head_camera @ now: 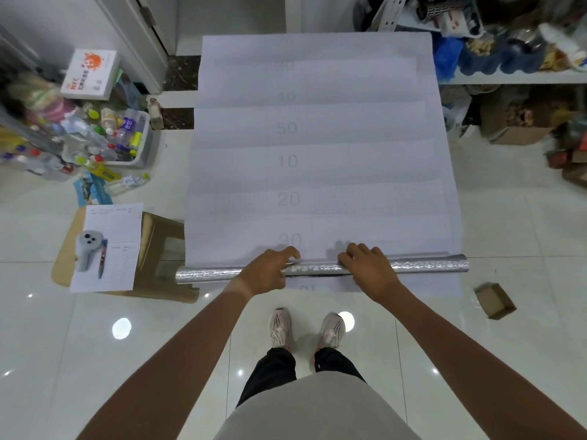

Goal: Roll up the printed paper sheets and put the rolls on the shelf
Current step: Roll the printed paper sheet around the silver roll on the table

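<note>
1. Rolling unevenly is the risk: both hands sit near the middle, so the roll's (322, 268) free ends could skew or telescope.
2. Left hand (265, 271) curls over the silvery roll; right hand (368, 269) rests on it, fingers bent.
3. Paper sheets (317, 154) stretch across the floor (508, 217), beyond both hands.

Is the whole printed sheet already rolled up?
No, the silver roll under both hands sits at the near end only, and most of the printed sheet lies flat on the floor beyond it.
</note>
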